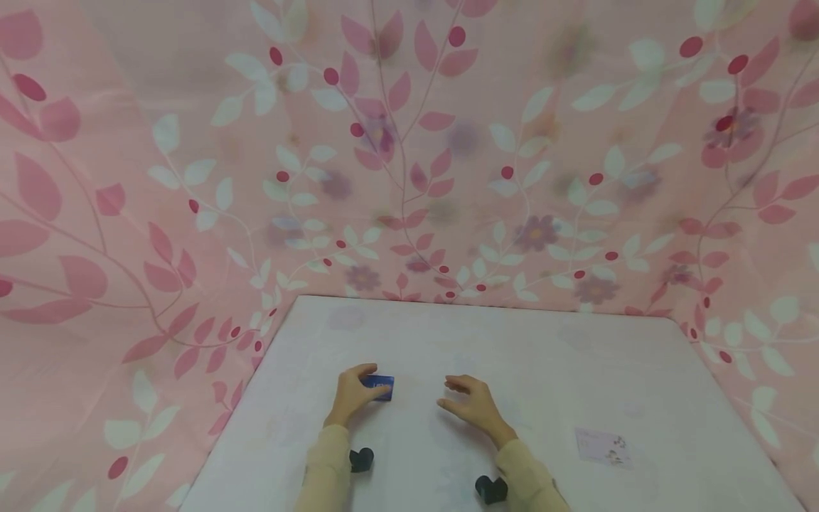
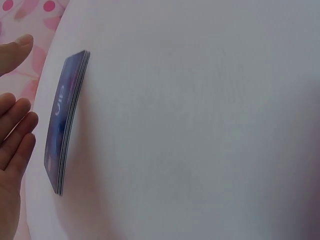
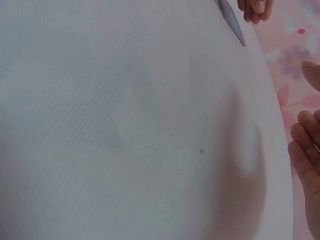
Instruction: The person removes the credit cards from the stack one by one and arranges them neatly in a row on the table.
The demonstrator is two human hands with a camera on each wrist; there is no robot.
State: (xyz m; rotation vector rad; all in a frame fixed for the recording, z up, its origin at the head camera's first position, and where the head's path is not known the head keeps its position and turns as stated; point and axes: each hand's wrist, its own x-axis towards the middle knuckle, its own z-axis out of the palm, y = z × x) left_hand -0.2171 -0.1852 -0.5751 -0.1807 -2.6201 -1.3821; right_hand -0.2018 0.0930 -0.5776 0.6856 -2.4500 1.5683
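Stack (image 2: 65, 117) of blue cards: lies on the table (image 1: 416, 341), just beside the left hand (image 1: 353, 393). Long axis runs left to right, roughly along the table's far edge; white "VIP" lettering reads lengthwise. In the left wrist view the same axis stands nearly vertical, top end leaning right.

Left hand: thumb and fingers spread apart, not pinching; from the head the thumb overlaps the stack. Right hand (image 1: 476, 405): right of the stack and well apart from it, fingers bent loosely, thumb set off from them, holding nothing.

Surface white, with faint marks. Pink cloth (image 1: 397, 249) with leaves, berries and flowers rises beyond the stack and on both sides. Pale card (image 1: 595, 444) lies far right of the stack, nearer the person. Light sleeves (image 1: 326, 469) and dark heart-shaped pieces (image 1: 362, 460) also nearer the person than the stack.

View differences: the left wrist shows the stack's layered edge; the right wrist shows a small dark speck (image 3: 201, 151); only the head shows the pale card.
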